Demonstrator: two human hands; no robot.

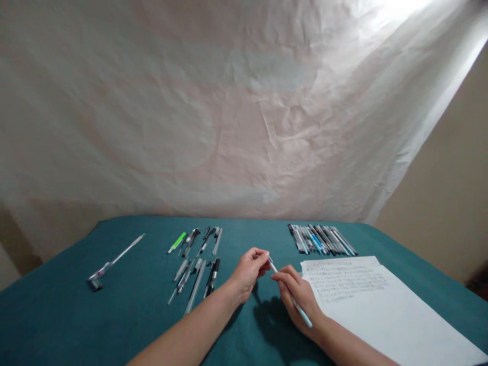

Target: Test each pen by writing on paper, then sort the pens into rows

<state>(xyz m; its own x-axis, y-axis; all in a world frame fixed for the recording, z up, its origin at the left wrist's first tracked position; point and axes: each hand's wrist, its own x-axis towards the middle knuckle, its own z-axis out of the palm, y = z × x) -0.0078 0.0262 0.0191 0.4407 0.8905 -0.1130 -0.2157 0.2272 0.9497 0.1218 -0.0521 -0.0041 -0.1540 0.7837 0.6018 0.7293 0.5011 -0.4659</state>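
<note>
A slim pale pen point(303, 313) is held above the table between my two hands. My right hand point(296, 292) is closed round its middle, with the light blue end sticking out below the palm. At the pen's other end, the thumb and fingertips of my left hand point(253, 267) pinch the tip. Whether a cap or another small part sits in that pinch is hidden by the fingers. Left of my left forearm lie several taken-apart pens and pen parts point(195, 284), some clear, some black.
A row of pens point(322, 240) lies at the back right. Sheets of paper point(366, 300), with handwriting on top, are at my right. Farther left are a green highlighter point(177, 242), more pen parts point(209, 239) and a long thin rod with a dark end point(116, 262). A wrinkled sheet point(244, 112) hangs behind the green tabletop point(125, 315).
</note>
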